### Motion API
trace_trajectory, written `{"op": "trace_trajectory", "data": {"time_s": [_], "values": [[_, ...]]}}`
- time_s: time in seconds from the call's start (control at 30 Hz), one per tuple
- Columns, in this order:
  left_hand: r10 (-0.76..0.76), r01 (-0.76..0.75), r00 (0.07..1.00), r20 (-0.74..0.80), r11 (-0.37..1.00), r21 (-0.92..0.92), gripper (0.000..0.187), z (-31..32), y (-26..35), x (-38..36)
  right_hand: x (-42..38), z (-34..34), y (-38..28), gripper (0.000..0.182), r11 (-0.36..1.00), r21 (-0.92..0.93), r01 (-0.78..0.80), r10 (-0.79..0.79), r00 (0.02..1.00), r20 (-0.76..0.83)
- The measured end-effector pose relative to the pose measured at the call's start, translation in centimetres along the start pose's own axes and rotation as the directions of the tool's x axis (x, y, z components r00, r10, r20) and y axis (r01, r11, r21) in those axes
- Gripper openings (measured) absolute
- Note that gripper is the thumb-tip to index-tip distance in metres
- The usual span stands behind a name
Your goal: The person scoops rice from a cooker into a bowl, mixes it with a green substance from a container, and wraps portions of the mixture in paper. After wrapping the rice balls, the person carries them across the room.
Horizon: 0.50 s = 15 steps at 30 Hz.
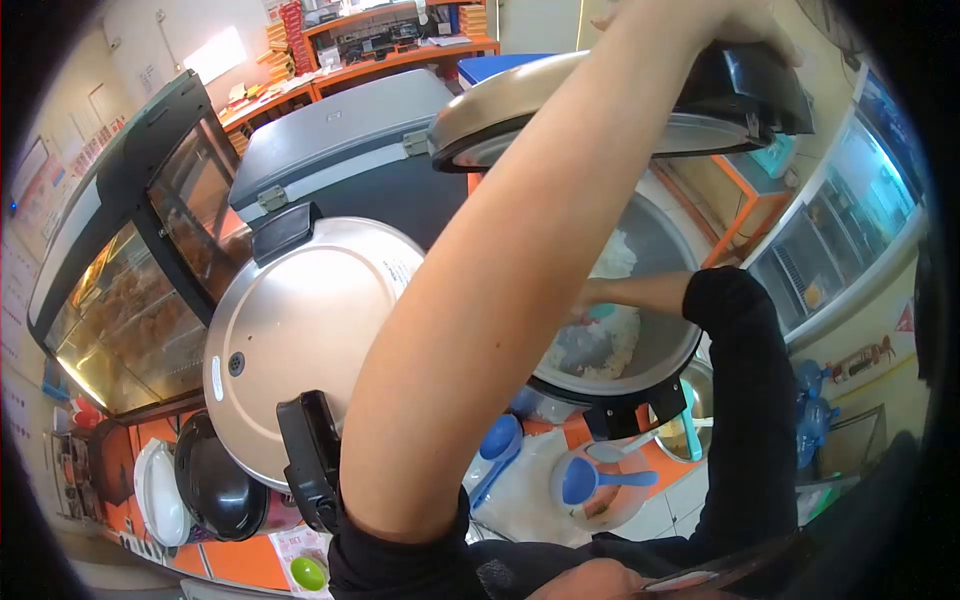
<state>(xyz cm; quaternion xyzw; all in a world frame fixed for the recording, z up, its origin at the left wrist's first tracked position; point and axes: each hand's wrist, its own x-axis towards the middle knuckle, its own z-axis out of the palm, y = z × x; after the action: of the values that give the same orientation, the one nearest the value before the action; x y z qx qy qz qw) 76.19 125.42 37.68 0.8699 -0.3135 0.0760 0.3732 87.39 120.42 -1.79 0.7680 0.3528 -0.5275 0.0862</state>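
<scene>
Left hand (700, 20) raised holding lid (560, 105)

The open rice cooker (640, 300) has its mouth partly free at the top; the raised lid (600, 110) hangs just above it, blocking entry from overhead. The left forearm crosses in front, closing the near-left approach. Just left stands the closed cooker (300, 340); below it lie blue scoops (600, 480).

Fast-food shop kitchen: heated display case (130, 290) of fried food at left, large rice cookers (300, 340) centre, glass-door fridge (850, 220) at right.
</scene>
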Motion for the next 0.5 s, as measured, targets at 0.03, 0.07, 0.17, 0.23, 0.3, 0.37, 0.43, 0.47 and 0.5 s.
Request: {"op": "trace_trajectory", "data": {"time_s": [0.03, 0.07, 0.17, 0.23, 0.3, 0.37, 0.43, 0.47, 0.5], "values": [[-0.022, 0.023, 0.999, -0.025, 1.0, 0.021, 0.053, 0.3, 0.2, -0.1, -1.0, 1.0, 0.1, 0.013, 1.0, 0.022, 0.023, -0.024, 0.997, 0.067], [-0.044, 0.046, 0.998, -0.051, 0.998, 0.04, 0.053, 0.5, 0.5, -0.1, -2.5, 2.1, 0.3, 0.012, 0.999, 0.036, 0.035, -0.039, 0.991, 0.126], [-0.195, 0.179, 0.967, -0.162, 0.978, -0.108, 0.053, 1.9, 0.9, -0.4, -8.5, 4.0, 0.7, 0.013, 0.999, 0.034, 0.026, -0.033, 0.974, 0.226], [-0.179, 0.157, 0.968, -0.175, 0.979, -0.133, 0.053, 2.0, 0.5, -0.8, -13.4, 3.9, 0.4, 0.015, 0.999, 0.026, 0.042, -0.046, 0.979, 0.198], [-0.224, 0.19, 0.945, -0.238, 0.969, -0.158, 0.055, 2.3, 0.3, -0.2, -13.5, 4.1, 0.3, 0.017, 0.997, 0.031, 0.072, -0.076, 0.985, 0.152], [-0.271, 0.22, 0.915, -0.298, 0.956, -0.194, 0.057, 2.6, 0.4, 0.5, -10.2, 4.6, -0.3, 0.02, 0.998, 0.055, 0.028, -0.037, 0.981, 0.19], [-0.31, 0.244, 0.884, -0.349, 0.944, -0.22, 0.059, 2.6, 0.4, 0.9, -10.3, 4.5, -0.6, 0.022, 0.997, 0.066, 0.039, -0.051, 0.982, 0.182], [-0.329, 0.26, 0.87, -0.368, 0.939, -0.225, 0.06, 2.7, 0.3, 1.0, -10.6, 4.6, -0.8, 0.024, 0.996, 0.081, 0.045, -0.059, 0.981, 0.186], [-0.343, 0.272, 0.861, -0.375, 0.935, -0.229, 0.061, 2.5, 0.3, 1.2, -11.4, 4.4, -0.4, 0.024, 0.996, 0.082, 0.042, -0.057, 0.981, 0.184]]}}
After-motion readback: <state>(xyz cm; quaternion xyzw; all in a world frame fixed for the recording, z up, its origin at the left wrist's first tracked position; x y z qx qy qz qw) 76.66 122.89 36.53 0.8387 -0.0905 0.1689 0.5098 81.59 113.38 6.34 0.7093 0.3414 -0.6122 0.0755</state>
